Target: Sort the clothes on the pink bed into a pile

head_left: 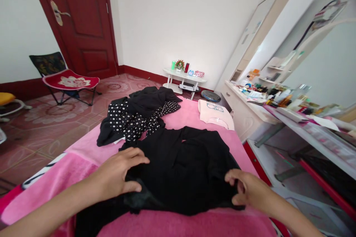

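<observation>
The black garment (183, 166) is spread on the pink bed (83, 144), pressed flat under the open left hand (118, 174). Its right edge is pinched in the closed grip of the right hand (247, 189), so the cloth is kept taut. A polka-dot garment (133, 118) lies beyond.

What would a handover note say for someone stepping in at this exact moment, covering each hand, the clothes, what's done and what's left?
Left hand: flat on the black garment, fingers spread over its left side.
Right hand: pinching the garment's right lower edge.
The garment lies spread on the pink bed cover, not yet folded.
Done: a pink top lies folded at the far right of the bed.
Left: the black garment in hand, and the heap of black and polka-dot clothes behind it, unfolded.
</observation>
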Demonstrator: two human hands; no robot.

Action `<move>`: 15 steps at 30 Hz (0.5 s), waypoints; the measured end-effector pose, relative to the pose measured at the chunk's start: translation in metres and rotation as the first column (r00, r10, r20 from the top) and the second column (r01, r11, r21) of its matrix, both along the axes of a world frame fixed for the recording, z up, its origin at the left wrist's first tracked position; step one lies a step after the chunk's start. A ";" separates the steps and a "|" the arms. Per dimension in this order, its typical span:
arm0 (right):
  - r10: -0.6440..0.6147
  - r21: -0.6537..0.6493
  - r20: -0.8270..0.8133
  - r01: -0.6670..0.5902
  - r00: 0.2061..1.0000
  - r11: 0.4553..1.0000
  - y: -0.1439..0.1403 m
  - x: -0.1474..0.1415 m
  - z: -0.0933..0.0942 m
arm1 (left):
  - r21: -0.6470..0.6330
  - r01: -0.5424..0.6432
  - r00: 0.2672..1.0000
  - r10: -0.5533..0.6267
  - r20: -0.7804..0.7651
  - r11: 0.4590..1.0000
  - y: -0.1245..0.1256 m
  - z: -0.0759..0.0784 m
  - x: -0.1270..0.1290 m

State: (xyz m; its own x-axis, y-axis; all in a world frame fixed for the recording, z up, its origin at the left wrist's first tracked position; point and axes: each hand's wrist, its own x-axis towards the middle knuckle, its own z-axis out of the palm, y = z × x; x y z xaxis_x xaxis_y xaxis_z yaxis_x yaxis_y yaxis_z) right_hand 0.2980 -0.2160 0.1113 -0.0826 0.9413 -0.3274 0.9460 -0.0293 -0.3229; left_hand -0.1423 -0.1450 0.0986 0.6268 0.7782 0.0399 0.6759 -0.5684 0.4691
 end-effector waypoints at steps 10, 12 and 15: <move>0.360 0.066 0.169 -0.375 0.918 0.925 0.075 -0.051 -0.021 | -0.046 -0.003 1.000 0.002 -0.017 0.999 -0.010 -0.020 0.024; 0.334 0.149 0.161 -0.357 0.929 0.922 0.092 -0.052 -0.011 | -0.045 0.008 0.997 -0.004 0.076 0.999 -0.024 -0.006 0.020; 0.256 0.380 0.091 -0.271 0.962 0.884 0.125 -0.055 0.006 | -0.074 -0.094 0.981 0.105 0.162 0.993 -0.031 0.009 0.010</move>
State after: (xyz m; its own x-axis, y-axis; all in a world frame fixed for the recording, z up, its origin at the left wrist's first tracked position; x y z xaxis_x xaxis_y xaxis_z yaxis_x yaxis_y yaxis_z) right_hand 0.2427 -0.0910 0.1171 -0.3406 0.9389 0.0491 0.9128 0.3427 -0.2221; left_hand -0.1328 -0.1763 0.1071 0.5349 0.8408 0.0834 0.6374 -0.4664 0.6134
